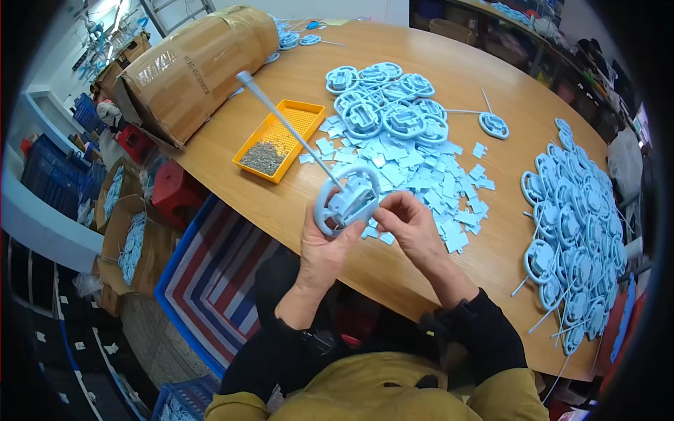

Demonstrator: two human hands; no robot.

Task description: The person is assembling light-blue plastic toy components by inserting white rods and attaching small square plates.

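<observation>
My left hand [324,247] grips a light-blue round plastic wheel part [345,201] with a long white stick [284,119] that juts up and left from it. The right hand [408,223] pinches at the wheel's right side, fingertips on its inner frame; whether a small piece sits between them is hidden. Just behind both hands lies a heap of small flat light-blue plastic pieces [421,172] on the wooden table [393,266].
An orange tray [298,119] with small grey screws [262,157] sits left of the heap. Several ring parts [386,105] lie behind, many finished stick wheels [572,231] at right. A taped cardboard box [193,67] stands at the far left. Bins and cartons [133,242] fill the floor.
</observation>
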